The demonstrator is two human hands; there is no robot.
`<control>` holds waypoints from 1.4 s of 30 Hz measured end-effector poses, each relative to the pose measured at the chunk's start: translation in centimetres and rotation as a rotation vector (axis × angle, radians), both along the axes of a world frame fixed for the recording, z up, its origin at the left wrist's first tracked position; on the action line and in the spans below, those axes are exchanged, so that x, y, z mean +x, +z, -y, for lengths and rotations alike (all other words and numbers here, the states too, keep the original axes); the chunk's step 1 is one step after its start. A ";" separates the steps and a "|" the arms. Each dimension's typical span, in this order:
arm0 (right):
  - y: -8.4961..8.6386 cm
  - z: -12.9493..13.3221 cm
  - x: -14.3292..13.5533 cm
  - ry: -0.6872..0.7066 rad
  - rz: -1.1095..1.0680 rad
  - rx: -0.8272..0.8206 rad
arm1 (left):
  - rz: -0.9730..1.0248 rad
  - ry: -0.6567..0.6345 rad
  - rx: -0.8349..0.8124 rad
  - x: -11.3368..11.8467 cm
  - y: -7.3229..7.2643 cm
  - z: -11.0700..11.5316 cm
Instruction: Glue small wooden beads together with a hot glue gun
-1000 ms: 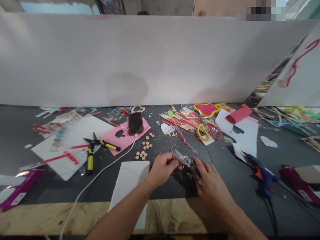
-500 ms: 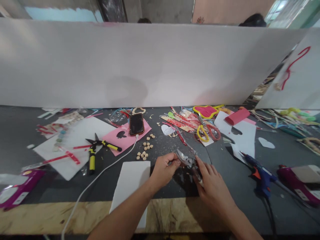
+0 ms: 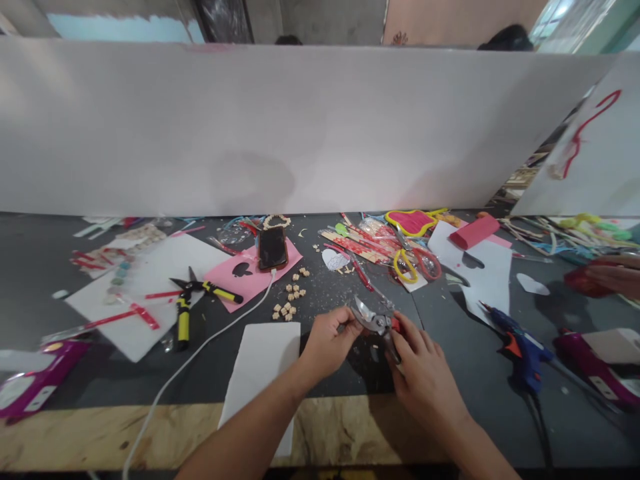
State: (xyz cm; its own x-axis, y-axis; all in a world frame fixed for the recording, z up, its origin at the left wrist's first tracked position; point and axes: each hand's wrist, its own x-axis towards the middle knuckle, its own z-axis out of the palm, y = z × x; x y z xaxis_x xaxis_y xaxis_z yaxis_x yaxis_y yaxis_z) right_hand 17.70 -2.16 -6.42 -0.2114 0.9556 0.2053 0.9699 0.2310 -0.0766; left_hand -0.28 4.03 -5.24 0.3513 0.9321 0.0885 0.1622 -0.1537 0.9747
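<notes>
My right hand [image 3: 417, 363] is wrapped round the handles of a pair of pruning shears [image 3: 381, 324], whose metal jaws stand apart and point left. Closed in a pinch, my left hand [image 3: 327, 340] is right at the jaw tips; whatever its fingers hold is too small to make out. Pale crumbs are scattered on the dark table [image 3: 320, 293] around both hands. Just left of them lie several small wooden pieces [image 3: 287, 310]. A white foam sheet [image 3: 265, 360] lies beneath my left forearm.
A phone [image 3: 273, 249] on a cable rests on pink paper [image 3: 230, 270], near yellow-black pliers [image 3: 183, 320]. Scissors [image 3: 405, 267] and decorated sticks [image 3: 355, 247] lie ahead. On the right are a blue glue gun [image 3: 525, 353] and another person's hand [image 3: 617, 273] with a red object.
The shears' jaws have opened wider, and a red part of the handle now shows by my right fingers. Another person's hand with a red object has come in at the right edge.
</notes>
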 end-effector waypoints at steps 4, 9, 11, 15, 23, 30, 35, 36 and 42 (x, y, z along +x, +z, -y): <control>0.5 0.1 -0.2 0.003 0.032 0.032 | -0.045 0.012 0.050 -0.1 -0.1 0.2; 1.0 0.2 -0.5 -0.014 0.048 -0.011 | -0.103 0.000 0.146 -0.2 0.2 0.1; 1.0 0.2 -0.5 -0.021 0.043 -0.039 | -0.124 0.001 0.161 -0.2 0.3 0.1; 0.4 -0.1 -0.2 -0.010 -0.046 -0.011 | -0.140 0.016 0.138 -0.2 0.3 0.1; 0.2 -0.8 0.0 -0.015 -0.064 0.011 | -0.086 0.038 0.050 -0.1 -0.3 0.1; -0.5 -1.1 0.2 -0.010 -0.057 0.007 | -0.068 0.056 0.043 0.0 -0.2 0.2; -1.0 -0.9 -0.5 0.017 -0.092 0.005 | -0.035 0.071 -0.004 -0.1 -0.3 -0.3; -1.0 -0.8 -0.5 0.012 -0.091 0.001 | -0.030 0.067 -0.017 -0.1 -0.3 -0.5; -1.2 -1.1 0.3 0.017 -0.157 0.006 | -0.077 0.094 -0.013 -0.1 0.0 -0.8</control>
